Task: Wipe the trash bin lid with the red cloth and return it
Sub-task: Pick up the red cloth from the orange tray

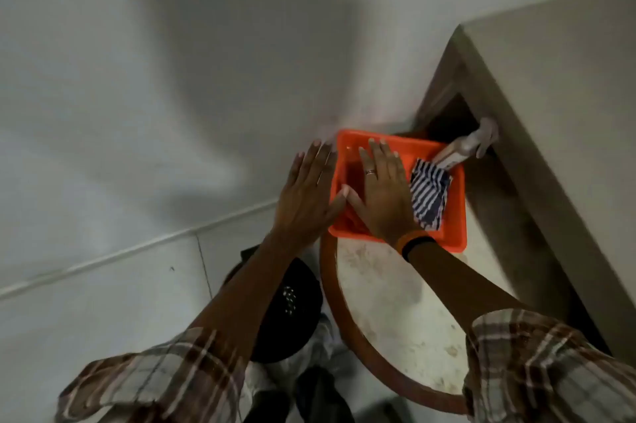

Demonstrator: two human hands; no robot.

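An orange tray stands at the far edge of a round table. A red cloth lies bunched in the tray's left half, mostly hidden under my right hand. That hand lies flat on the cloth with its fingers spread. My left hand hovers open at the tray's left rim, its thumb next to my right thumb. The black trash bin lid is on the floor left of the table, partly covered by my left forearm.
A blue-and-white striped cloth fills the tray's right half, and a grey spray bottle leans at its far right corner. A beige cabinet rises on the right, a white wall behind. Dark and white clothes lie below.
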